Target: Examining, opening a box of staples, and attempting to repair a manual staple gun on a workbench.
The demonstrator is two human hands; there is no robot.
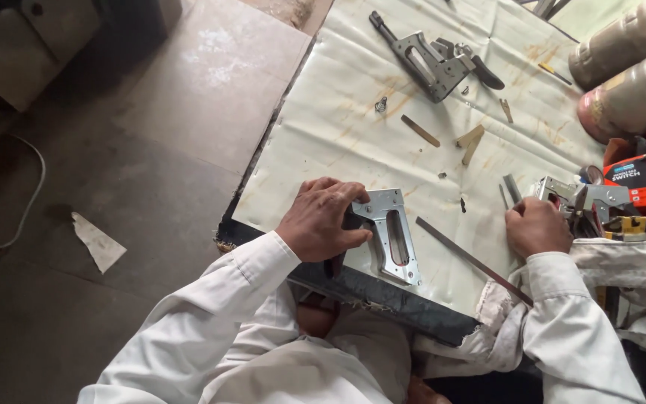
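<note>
L hand: left hand [324, 218] lies palm down over the near-left end of a shiny silver metal staple-gun body with a long slot cut through it [391, 236], fingers curled round its top edge, gripping it flat against the sheet.
R hand: right hand [537, 227] is clenched low on the sheet, knuckles up; fingertips hidden, so can't tell if they pinch anything. It sits just beside a second silver staple-gun frame w/ red parts [573, 196].
Staple-gun body: lies flat nr the front edge of the bench, long side running away from the person, slot facing up, partly under the L hand.
Flat bar: thin dark metal strip [471, 259] lies diagonally btwn the two hands, its far end nr the gun body, its near end by the R cuff.
Surface: cream plastic sheet w/ rusty stains [338, 120] spread over a dark-edged bench.
Far side: dismantled grey staple-gun mechanism w/ black handle [431, 63] at the top of the sheet, well apart from both hands; small wooden slivers [469, 140] and a tiny metal spring [380, 105] lie btwn it and the hands.
R edge: red-and-black cardboard box [635, 178] and two brownish rolls [629, 71].
Clothing: white long sleeves [233, 299] on both arms.
Floor: grey concrete floor [151, 150] to the left, w/ a scrap of white paper [99, 241].
</note>
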